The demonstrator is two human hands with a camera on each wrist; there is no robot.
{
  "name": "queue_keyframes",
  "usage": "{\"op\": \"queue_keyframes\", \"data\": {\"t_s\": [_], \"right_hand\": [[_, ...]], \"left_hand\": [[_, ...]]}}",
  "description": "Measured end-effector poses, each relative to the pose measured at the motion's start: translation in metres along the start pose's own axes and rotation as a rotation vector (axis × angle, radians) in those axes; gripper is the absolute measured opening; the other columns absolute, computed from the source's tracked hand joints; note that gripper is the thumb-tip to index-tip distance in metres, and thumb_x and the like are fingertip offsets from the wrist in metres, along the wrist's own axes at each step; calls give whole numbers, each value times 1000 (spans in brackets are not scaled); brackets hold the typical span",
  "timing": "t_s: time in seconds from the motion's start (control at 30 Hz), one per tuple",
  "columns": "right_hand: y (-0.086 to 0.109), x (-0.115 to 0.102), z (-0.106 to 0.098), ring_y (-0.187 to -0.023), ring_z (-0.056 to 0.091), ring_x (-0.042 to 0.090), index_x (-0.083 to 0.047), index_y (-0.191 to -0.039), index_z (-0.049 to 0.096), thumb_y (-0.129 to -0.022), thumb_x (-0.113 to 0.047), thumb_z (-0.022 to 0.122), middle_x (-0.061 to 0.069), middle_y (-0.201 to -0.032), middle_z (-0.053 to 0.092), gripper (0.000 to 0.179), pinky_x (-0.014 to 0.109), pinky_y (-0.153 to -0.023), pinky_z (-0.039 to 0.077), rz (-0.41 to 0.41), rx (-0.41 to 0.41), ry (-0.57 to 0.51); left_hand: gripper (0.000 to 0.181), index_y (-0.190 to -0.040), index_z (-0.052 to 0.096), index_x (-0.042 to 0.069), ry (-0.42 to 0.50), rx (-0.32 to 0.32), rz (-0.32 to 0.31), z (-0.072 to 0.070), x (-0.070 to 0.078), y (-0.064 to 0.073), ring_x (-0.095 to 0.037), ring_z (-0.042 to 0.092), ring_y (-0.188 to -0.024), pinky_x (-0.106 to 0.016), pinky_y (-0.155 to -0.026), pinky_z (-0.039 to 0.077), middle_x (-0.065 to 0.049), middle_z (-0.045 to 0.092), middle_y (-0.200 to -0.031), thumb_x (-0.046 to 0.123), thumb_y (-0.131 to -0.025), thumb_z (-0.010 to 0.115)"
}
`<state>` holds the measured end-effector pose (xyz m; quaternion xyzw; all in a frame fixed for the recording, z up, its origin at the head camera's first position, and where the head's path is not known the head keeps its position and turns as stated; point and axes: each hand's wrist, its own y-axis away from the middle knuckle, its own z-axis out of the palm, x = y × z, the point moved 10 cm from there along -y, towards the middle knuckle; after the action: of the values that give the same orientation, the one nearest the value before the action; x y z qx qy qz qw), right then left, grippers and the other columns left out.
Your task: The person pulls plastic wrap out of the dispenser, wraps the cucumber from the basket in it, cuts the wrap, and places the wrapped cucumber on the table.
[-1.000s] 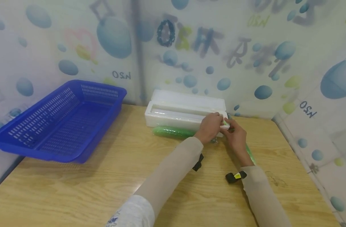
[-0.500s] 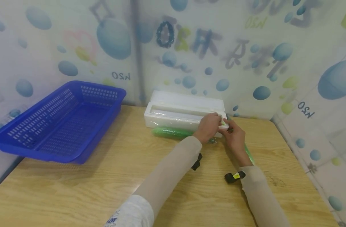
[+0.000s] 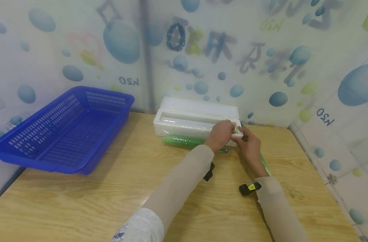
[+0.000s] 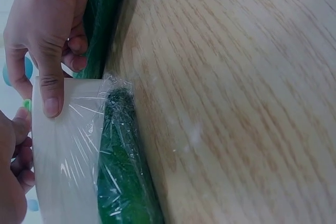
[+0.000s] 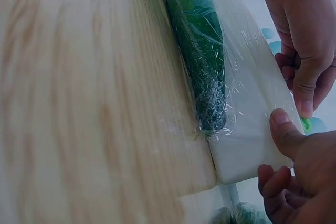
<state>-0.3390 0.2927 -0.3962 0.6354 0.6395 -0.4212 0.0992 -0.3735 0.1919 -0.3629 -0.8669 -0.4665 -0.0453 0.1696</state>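
A long white cling film box point(image 3: 184, 127) stands against the wall with its lid raised. Clear film runs down its front onto a green cucumber point(image 3: 181, 140), which lies wrapped in film along the box. My left hand point(image 3: 221, 134) is at the box's right end, its thumb and fingertips pinching a small bright green piece point(image 5: 306, 124) at the upper edge. My right hand point(image 3: 249, 144) grips the same end corner, thumb point(image 4: 51, 106) on the front face and fingers round the end. Beyond the right hand lies another green film-wrapped cucumber point(image 4: 102, 30), partly hidden by that hand.
A blue perforated plastic basket point(image 3: 84, 134) sits at the left of the wooden table point(image 3: 117, 201). Walls with a bubble pattern point(image 3: 202, 67) rise directly behind the box and along the right side.
Both hands keep nearly the same place and grip on the box. The loose film at the cucumber's right end has shifted slightly.
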Motion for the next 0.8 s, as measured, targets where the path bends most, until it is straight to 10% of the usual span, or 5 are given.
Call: {"op": "queue_keyframes", "data": {"t_s": [0.8], "right_hand": [[1,6,4,-71,55,23,-9,-128,60,-81,-22,75,15,-93,64,51,17,-57,40,42,-30,-53]], "left_hand": [[15,-99,74,13,-23,-2,12,-11,-23,11,-11,62,-86,-20,-78,50,2,65,-90,20,-95,61]]}}
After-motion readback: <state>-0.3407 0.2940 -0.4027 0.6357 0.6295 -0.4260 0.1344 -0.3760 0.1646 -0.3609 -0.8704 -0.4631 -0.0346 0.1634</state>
